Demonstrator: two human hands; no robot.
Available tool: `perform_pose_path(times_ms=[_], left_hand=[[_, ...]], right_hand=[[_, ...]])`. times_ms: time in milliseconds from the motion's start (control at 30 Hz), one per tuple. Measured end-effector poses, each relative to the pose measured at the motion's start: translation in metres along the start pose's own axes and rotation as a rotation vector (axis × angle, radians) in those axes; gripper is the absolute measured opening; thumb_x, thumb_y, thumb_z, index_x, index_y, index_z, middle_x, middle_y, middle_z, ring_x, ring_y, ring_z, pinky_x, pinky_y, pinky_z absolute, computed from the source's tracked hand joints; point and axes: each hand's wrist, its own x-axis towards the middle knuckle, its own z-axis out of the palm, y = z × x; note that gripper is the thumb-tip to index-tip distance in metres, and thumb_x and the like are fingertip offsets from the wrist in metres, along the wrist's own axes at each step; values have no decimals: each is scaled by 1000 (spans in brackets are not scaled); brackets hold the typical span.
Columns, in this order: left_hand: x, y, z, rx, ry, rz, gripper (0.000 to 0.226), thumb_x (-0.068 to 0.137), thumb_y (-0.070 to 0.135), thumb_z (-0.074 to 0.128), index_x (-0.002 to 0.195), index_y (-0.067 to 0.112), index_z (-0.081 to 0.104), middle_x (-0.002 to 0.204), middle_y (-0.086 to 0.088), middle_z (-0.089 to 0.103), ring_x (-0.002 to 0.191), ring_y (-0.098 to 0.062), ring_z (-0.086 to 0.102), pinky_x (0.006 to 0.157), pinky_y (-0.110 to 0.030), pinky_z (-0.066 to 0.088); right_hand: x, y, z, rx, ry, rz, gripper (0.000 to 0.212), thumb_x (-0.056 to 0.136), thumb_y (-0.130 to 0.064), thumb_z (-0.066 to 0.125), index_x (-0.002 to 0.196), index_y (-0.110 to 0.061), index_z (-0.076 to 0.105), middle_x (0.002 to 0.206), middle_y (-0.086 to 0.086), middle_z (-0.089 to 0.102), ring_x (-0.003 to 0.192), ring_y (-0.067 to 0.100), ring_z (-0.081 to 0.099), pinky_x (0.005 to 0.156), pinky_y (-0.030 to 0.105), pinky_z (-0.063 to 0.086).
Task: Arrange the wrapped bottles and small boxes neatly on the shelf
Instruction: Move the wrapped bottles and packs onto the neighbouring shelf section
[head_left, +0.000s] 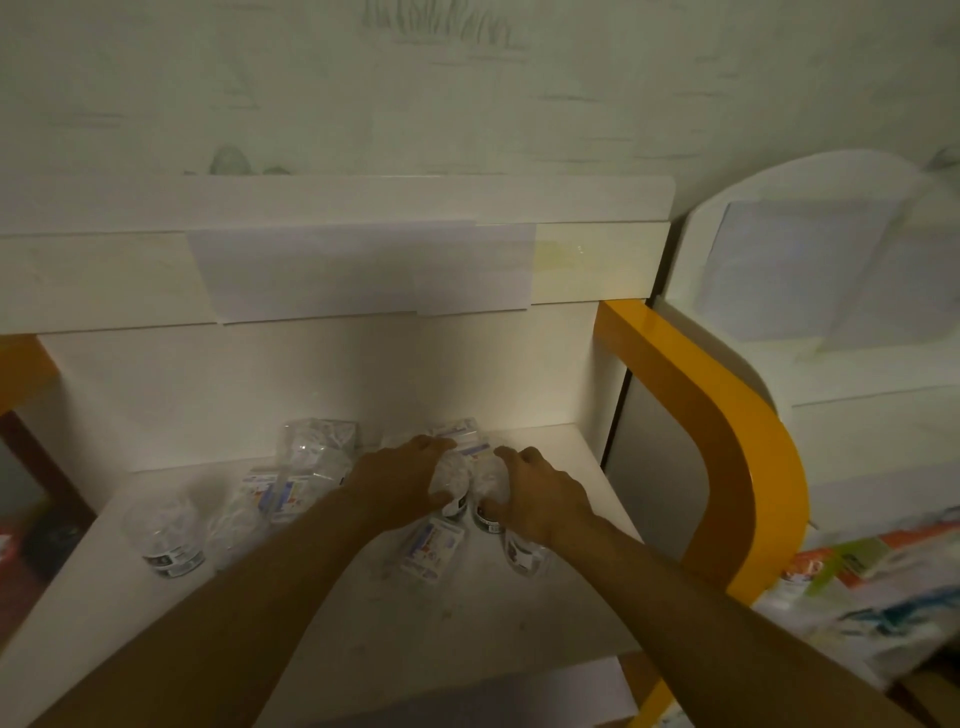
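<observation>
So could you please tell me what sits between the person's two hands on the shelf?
In the head view, two wrapped bottles stand side by side between the left hand and the right hand, each hand gripping one, on the white shelf.

We observe two bare forearms entering from six o'clock, no sleeve reaching either wrist. The left hand (402, 475) and right hand (540, 491) carry no glove, ring or watch.

approx 5 wrapped bottles (169, 540), 3 small boxes (431, 551)
</observation>
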Motion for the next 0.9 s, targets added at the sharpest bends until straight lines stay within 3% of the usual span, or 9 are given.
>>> perform_pose_path(times_ms=[167, 267, 433, 600, 700, 800, 900], left_hand=[[-3, 4, -4, 75, 96, 28, 63, 86, 57, 54, 141, 32, 36, 147, 4, 39, 122, -20, 50, 93, -41, 49], [4, 18, -10, 130, 157, 163, 66, 85, 53, 57, 142, 30, 35, 149, 1, 34, 128, -23, 42, 102, -42, 40], [21, 55, -4, 187, -66, 286, 71, 89, 50, 56, 149, 31, 22, 157, 3, 22, 142, -22, 24, 115, -42, 19], [31, 59, 1, 150, -129, 246, 61, 87, 37, 61, 142, 32, 36, 147, 0, 40, 131, -23, 41, 108, -41, 35], [25, 57, -21, 58, -96, 232, 64, 78, 45, 70, 136, 37, 44, 138, 3, 49, 123, -19, 49, 102, -36, 43], [19, 52, -65, -14, -46, 205, 67, 74, 54, 71, 134, 43, 44, 136, 8, 49, 120, -15, 50, 101, -35, 44], [19, 47, -118, -12, 21, 214, 67, 75, 51, 73, 135, 42, 44, 136, 8, 49, 122, -16, 49, 102, -35, 42]], right_hand=[[-8, 6, -7, 57, -25, -18, 78, 75, -60, 65, 139, -29, 33, 131, 6, 51, 114, 29, 55, 92, 46, 51], [-14, 15, -14, -1, -64, 5, 92, 66, -68, 68, 141, -30, 29, 137, 6, 47, 120, 30, 52, 97, 46, 48], [-30, 29, -20, 2, -151, 43, 100, 68, -62, 74, 147, -27, 25, 145, 5, 43, 129, 27, 47, 103, 38, 43], [-38, 37, -24, 7, -164, 18, 94, 73, -51, 77, 147, -18, 29, 143, 7, 48, 127, 26, 48, 101, 34, 43], [-37, 36, -38, -24, -180, 24, 94, 71, -49, 79, 143, -12, 32, 139, 11, 49, 125, 28, 50, 97, 35, 45], [-31, 25, -72, -60, -107, -25, 85, 70, -48, 80, 138, -14, 42, 135, 11, 52, 122, 27, 51, 95, 34, 46], [-27, 5, -121, -81, 13, -117, 85, 72, -50, 77, 142, -20, 40, 138, 9, 49, 126, 25, 47, 101, 36, 43]])
